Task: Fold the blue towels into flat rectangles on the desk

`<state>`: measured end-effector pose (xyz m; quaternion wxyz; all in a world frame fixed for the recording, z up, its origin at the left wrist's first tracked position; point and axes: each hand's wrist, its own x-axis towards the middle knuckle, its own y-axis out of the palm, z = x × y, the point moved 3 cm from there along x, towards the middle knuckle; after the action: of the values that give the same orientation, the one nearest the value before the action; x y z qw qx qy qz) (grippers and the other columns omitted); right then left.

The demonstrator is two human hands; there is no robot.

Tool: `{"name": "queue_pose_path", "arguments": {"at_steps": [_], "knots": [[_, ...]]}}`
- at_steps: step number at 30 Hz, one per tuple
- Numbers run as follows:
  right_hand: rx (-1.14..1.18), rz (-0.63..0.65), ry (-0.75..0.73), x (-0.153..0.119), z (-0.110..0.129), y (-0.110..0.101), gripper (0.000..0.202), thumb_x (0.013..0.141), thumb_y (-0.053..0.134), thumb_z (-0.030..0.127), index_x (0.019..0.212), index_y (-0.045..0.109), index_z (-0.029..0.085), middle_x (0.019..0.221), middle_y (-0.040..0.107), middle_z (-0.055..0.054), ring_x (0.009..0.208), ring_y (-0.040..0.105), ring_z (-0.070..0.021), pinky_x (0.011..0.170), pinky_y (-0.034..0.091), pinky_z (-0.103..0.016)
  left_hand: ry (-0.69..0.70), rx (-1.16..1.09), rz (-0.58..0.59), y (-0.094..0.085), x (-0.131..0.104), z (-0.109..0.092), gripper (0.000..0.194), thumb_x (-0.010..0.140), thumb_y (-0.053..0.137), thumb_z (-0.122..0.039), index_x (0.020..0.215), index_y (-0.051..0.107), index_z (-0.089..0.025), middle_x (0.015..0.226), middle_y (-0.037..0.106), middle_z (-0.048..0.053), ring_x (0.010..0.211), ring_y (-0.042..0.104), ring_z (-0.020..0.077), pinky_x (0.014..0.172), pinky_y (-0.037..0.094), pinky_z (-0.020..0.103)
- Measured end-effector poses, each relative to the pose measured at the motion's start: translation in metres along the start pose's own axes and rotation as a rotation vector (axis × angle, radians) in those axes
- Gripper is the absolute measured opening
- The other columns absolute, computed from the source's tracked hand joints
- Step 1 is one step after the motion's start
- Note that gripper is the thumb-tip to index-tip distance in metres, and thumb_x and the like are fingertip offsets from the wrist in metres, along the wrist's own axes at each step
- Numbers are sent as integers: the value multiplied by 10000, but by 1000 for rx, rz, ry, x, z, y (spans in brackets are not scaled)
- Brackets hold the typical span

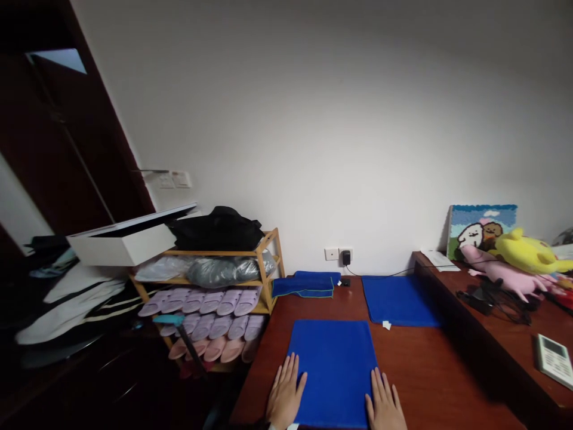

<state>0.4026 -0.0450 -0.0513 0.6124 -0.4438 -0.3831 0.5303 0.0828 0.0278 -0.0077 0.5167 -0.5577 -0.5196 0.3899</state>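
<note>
A blue cloth (333,370) lies spread flat on the reddish-brown table (425,364) in front of me. My left hand (285,391) rests on its left edge, palm down with the fingers stretched out. On the opposite edge lies my right hand (384,401), also flat, its fingers slightly spread. Neither hand holds anything. Farther back to the right is another flat blue cloth (400,300), with a small white tag (386,325) at its near edge. Folded blue cloths (304,285) with green edging sit at the back left of the table.
Left of the table stands a wooden rack (267,280) with several slippers (224,301), a black bag (219,230) and a white box (125,239). On a raised ledge at right are plush toys (501,272), cables (496,301) and a calculator-like device (555,358). A black plug (346,257) sits in the wall.
</note>
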Motion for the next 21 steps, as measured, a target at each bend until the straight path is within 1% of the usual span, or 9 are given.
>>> {"name": "queue_pose_path", "arguments": {"at_steps": [3,6,9,13,15,17,21], "knots": [[-10,56,16,1,2,-7,724,975,216,554,1593,346,199,1669,272,0,1556,208,-274,1282,217,-503,12,4,-29,7,-1,2,708,1038,204,-608,1606,254,-189,1679,248,54,1554,250,238,1281,285,482],[3,83,18,13,10,-22,713,994,146,529,1615,269,200,1679,242,19,1566,193,-242,1288,188,-488,13,5,-51,14,1,0,717,1035,220,-613,1605,254,-180,1679,261,52,1554,255,240,1281,293,474],[20,66,-2,43,20,-42,703,1007,89,498,1630,195,191,1696,189,34,1576,152,-214,1293,161,-451,17,-4,-62,18,2,3,707,1037,224,-605,1607,244,-186,1682,252,44,1555,251,237,1282,291,465],[0,100,31,100,26,-60,692,1010,110,462,1634,163,166,1710,150,13,1581,131,-224,1289,157,-445,16,-24,-57,22,3,8,687,1040,227,-595,1610,227,-212,1685,224,22,1557,244,240,1285,286,488],[-16,117,31,123,25,-61,696,1011,117,463,1632,162,152,1713,145,3,1582,127,-223,1290,145,-439,3,-28,-38,23,4,9,683,1039,232,-591,1610,223,-217,1685,222,12,1556,249,239,1283,292,489],[-22,129,13,138,23,-56,705,1013,115,476,1630,157,137,1713,147,-2,1584,115,-213,1293,117,-421,-5,-26,-13,24,4,10,687,1038,230,-589,1610,219,-209,1686,220,10,1556,251,235,1283,296,479],[-15,101,-10,144,16,-42,720,1014,112,504,1629,140,131,1714,133,1,1587,81,-191,1297,65,-404,-11,-2,2,23,2,8,689,1040,220,-590,1613,209,-208,1690,210,2,1562,240,222,1287,286,465]]}}
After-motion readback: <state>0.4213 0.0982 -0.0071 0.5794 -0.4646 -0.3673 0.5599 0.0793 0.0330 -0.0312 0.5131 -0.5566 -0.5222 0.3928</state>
